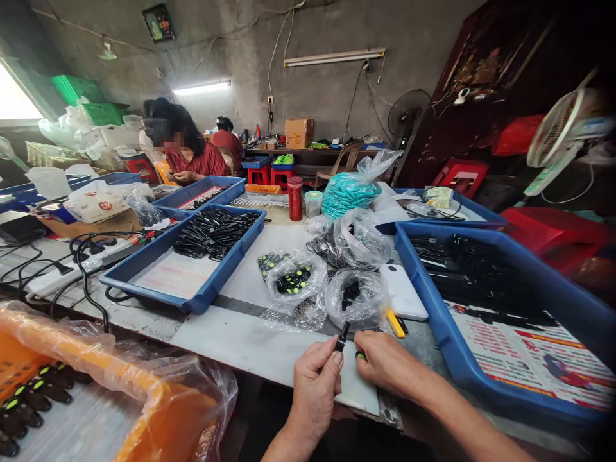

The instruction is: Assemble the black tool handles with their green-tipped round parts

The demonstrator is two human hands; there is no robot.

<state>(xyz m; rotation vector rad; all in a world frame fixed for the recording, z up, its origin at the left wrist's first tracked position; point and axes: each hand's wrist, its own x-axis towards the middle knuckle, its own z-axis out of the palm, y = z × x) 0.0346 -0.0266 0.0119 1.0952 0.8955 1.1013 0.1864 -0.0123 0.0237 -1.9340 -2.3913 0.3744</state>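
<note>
Over the near edge of the worn whitish bench (158,319), the left hand (315,372) pinches a slim black cylindrical piece (342,340), its tip tilted up. Just beside it, the right hand (385,359) is curled around a small black-and-lime part (360,355), mostly hidden; beyond lies an open clear plastic bag (356,319) holding small black pieces (351,294).

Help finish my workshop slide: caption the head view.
Left hand grips a small black part beside the curled right hand, between blue trays of black pieces.

Black part (343,337), blue trays (208,292)
</note>
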